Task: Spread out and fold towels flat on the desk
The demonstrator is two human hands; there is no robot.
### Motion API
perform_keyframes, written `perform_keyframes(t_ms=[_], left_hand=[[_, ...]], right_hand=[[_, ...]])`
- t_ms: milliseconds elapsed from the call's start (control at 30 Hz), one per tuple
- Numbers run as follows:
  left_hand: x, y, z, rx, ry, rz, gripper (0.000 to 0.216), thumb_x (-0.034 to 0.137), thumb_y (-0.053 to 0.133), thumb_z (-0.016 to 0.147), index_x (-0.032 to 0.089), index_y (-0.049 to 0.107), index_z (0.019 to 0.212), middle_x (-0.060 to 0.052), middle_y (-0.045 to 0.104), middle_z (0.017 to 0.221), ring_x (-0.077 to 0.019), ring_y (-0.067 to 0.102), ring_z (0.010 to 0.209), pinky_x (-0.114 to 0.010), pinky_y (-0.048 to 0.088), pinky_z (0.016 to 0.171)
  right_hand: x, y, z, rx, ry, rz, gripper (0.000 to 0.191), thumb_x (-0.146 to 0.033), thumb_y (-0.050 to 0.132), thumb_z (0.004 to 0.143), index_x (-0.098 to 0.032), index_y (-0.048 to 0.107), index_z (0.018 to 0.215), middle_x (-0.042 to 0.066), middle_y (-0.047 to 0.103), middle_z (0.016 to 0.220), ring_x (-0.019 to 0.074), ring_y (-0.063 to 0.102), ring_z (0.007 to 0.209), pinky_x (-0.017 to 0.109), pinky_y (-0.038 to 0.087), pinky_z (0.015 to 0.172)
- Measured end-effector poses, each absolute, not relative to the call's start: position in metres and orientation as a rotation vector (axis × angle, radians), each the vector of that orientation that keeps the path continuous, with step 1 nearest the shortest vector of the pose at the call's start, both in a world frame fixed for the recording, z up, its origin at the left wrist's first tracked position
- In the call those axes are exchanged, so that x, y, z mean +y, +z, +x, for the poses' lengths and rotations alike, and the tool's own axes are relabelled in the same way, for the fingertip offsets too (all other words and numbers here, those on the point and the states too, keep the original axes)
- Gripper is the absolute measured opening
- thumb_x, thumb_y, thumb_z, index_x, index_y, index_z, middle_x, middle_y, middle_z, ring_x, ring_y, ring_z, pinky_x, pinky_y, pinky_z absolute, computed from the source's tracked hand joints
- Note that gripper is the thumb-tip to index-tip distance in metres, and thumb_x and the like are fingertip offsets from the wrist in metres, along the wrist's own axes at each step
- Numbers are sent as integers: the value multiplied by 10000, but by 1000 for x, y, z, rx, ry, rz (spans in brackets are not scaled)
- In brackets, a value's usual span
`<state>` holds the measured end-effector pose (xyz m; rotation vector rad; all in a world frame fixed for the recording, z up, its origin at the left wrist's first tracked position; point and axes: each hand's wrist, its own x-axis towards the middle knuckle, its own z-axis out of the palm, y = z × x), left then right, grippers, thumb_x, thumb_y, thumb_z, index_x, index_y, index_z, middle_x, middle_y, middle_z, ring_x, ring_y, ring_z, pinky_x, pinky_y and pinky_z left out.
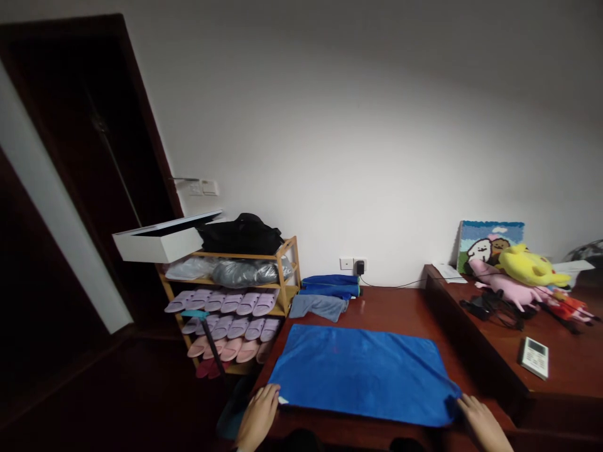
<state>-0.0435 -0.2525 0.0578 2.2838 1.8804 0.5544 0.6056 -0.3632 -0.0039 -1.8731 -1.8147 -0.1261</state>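
A blue towel (362,370) lies spread out on the reddish-brown wooden surface in front of me, with a few wrinkles toward its right side. At its near left corner, beside a small white tag, my left hand (261,408) has its fingers closed on the edge. My right hand (478,417) grips the near right corner, where the cloth bunches up a little. Both thumbs are mostly hidden. Farther back, folded blue cloths (330,285) and a grey cloth (320,306) lie near the wall.
Left stands a wooden shoe rack (282,276) with several slippers, a black bag (242,235) and a white box (160,245). A raised ledge on the right bears plush toys (527,267), a picture (492,235) and a white remote (535,358). A black plug (360,268) trails a cable.
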Motion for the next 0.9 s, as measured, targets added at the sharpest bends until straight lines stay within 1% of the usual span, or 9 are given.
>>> perform_keyframes(t_ms=[133,233,333,433,500,600,700,800,900], left_hand=[[-245,53,-51,1959,494,2316,409,300,352,938,349,732,1080,-19,765,1163,-282,657,1175,-446,477,1045],[-233,50,-57,1994,485,2361,406,303,351,945,324,735,1076,-37,765,1145,-285,664,1148,-440,481,1007],[-213,50,-56,1959,566,2437,412,291,330,960,293,735,1039,-50,763,1064,-262,688,1069,-409,503,954],[-186,50,-49,1868,660,2463,386,294,348,958,277,728,1026,-50,756,1067,-241,691,1049,-389,520,951],[-166,49,-42,1822,692,2455,372,291,366,953,277,726,1047,-50,753,1117,-238,685,1078,-396,521,984],[-137,44,-30,1811,671,2448,381,272,379,950,284,725,1107,-47,738,1217,-235,666,1156,-407,503,1054],[-111,37,-17,1844,568,2464,418,300,382,967,285,683,1256,-43,658,1397,-236,587,1304,-420,449,1133],[-94,26,-6,1866,349,2449,490,355,381,987,291,553,1441,-28,502,1564,-242,433,1452,-463,356,1205],[-86,18,2,1932,221,2403,563,329,386,981,308,410,1543,-5,364,1643,-236,311,1517,-493,254,1248]], right_hand=[[-358,3,605,-1955,-33,-1949,371,-316,486,635,-412,767,857,20,794,990,369,730,999,535,592,862],[-342,17,608,-1895,59,-1976,349,-366,444,746,-367,760,893,39,783,1007,341,722,1025,500,574,918],[-307,31,610,-1803,195,-1984,471,-424,330,849,-283,748,1013,80,758,1086,289,690,1108,426,522,1021],[-264,35,604,-1722,284,-2079,612,-438,264,866,-164,696,1202,137,687,1283,244,618,1241,352,418,1129],[-239,30,599,-1702,314,-2121,654,-450,266,860,-139,654,1284,144,639,1372,235,584,1292,345,382,1159],[-216,11,594,-1667,366,-2226,700,-527,273,845,-169,632,1327,131,609,1420,270,558,1327,413,395,1155],[-209,-19,593,-1594,320,-2357,763,-610,218,835,-238,585,1392,81,542,1502,291,475,1403,492,358,1174],[-212,-53,598,-1451,174,-2417,816,-662,189,817,-293,501,1474,42,440,1584,319,324,1495,587,248,1212],[-219,-82,611,-1404,153,-2377,827,-719,252,759,-376,490,1472,18,414,1598,360,275,1509,662,233,1187]])
